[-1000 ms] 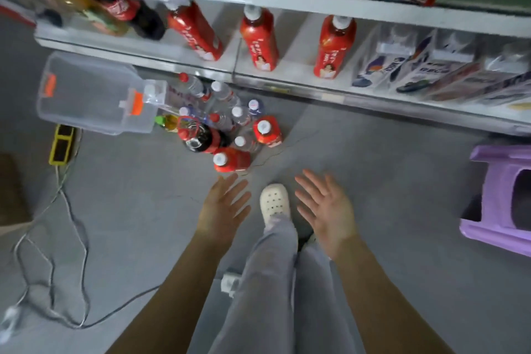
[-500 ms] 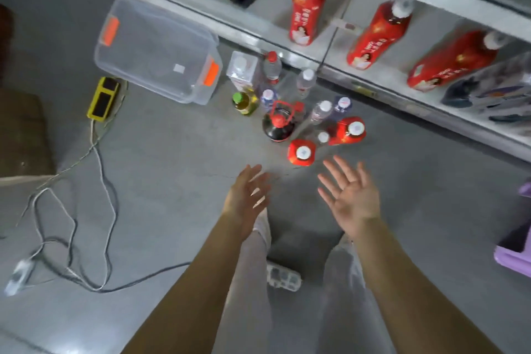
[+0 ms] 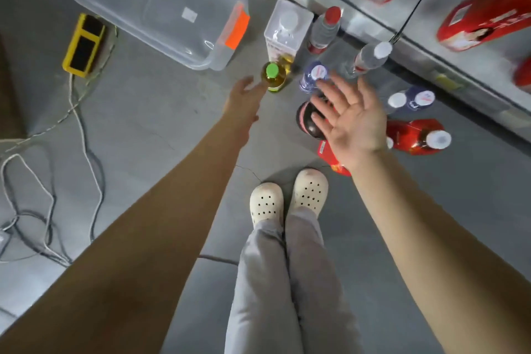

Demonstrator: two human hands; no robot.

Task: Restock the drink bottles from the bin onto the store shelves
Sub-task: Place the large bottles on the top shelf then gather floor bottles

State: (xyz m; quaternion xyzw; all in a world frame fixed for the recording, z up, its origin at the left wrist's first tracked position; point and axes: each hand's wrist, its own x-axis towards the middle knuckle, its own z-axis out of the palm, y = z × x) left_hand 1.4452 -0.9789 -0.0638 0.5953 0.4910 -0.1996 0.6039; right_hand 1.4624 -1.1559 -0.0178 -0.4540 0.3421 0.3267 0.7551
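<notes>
Green-capped yellow bottle (image 3: pixel 274 77), orange-latched clear bin (image 3: pixel 161 6)

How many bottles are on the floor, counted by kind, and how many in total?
Red bottles: 2
Dark cola bottle: 1
Green-capped yellow bottle: 1
Square clear bottle: 1
Clear water bottles: 3
Blue-tinted bottles: 2
Total: 10; a white cap beside the right hand may belong to one more.

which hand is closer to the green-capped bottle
Left. The left hand is just beside the green-capped bottle; the right hand hovers open farther right, above the dark bottle.
</notes>
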